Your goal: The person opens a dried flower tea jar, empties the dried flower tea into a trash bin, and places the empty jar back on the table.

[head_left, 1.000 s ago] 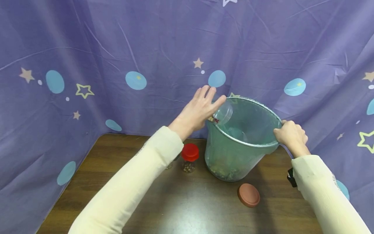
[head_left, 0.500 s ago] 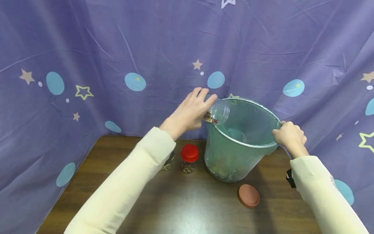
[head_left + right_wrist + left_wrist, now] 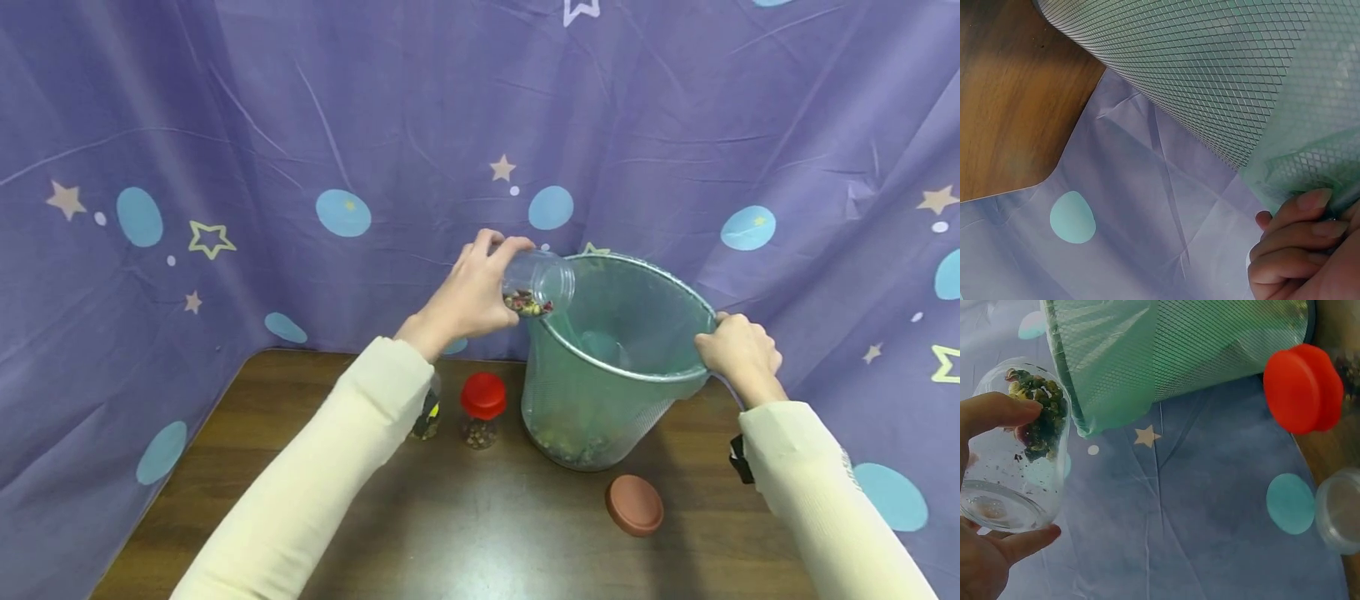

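Observation:
My left hand point(image 3: 472, 287) grips a clear jar point(image 3: 538, 279) lying on its side at the left rim of a mesh wastebasket. Dried, dark green and reddish tea-like bits point(image 3: 1045, 419) cling along the jar's lower wall, under my thumb in the left wrist view. The wastebasket point(image 3: 600, 408) is lined with a green plastic bag and stands tilted toward the right. Its right rim is in the grip of my right hand point(image 3: 738, 350), whose curled fingers point(image 3: 1288, 272) show over the bag in the right wrist view. Similar bits show blurrily through the basket's bottom.
A red-lidded jar point(image 3: 482, 408) stands left of the basket, with another clear jar point(image 3: 426, 417) partly behind my left sleeve. A reddish-brown round lid point(image 3: 634, 505) lies on the wooden table point(image 3: 480, 533) in front of the basket. A purple curtain point(image 3: 420, 108) hangs close behind.
My left hand has drawn the jar leftward from over the basket's opening, so more of the jar and its bits show. My right hand keeps its grip on the rim.

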{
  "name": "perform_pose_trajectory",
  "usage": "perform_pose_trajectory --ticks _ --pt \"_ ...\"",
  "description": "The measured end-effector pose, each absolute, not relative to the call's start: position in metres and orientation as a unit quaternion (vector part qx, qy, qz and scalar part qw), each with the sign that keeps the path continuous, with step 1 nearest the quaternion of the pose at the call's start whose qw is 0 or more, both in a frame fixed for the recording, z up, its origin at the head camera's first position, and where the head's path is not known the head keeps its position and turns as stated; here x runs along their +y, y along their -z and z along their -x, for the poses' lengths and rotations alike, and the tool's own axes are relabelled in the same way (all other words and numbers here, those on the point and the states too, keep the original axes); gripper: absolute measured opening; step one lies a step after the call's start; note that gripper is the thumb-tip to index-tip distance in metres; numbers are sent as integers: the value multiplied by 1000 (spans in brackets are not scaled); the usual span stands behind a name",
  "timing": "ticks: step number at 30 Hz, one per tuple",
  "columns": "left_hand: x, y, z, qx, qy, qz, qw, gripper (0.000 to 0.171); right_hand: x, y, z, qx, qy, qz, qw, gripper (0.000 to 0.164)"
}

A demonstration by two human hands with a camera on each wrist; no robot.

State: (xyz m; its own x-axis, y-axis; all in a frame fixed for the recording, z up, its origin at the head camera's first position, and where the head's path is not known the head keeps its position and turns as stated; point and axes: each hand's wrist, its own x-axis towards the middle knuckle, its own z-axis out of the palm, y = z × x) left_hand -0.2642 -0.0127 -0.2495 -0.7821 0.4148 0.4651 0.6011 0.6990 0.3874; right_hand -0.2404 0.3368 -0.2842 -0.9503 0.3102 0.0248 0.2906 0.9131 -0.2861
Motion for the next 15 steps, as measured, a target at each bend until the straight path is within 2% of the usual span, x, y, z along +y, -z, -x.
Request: perform_pose_trajectory --ticks 7,15 --pt "-11 254 269 -890 340 250 171 89 335 284 239 -978 -136 154 30 41" --pt "-12 253 269 -883 413 187 124 86 335 284 239 -977 -142 153 38 34"
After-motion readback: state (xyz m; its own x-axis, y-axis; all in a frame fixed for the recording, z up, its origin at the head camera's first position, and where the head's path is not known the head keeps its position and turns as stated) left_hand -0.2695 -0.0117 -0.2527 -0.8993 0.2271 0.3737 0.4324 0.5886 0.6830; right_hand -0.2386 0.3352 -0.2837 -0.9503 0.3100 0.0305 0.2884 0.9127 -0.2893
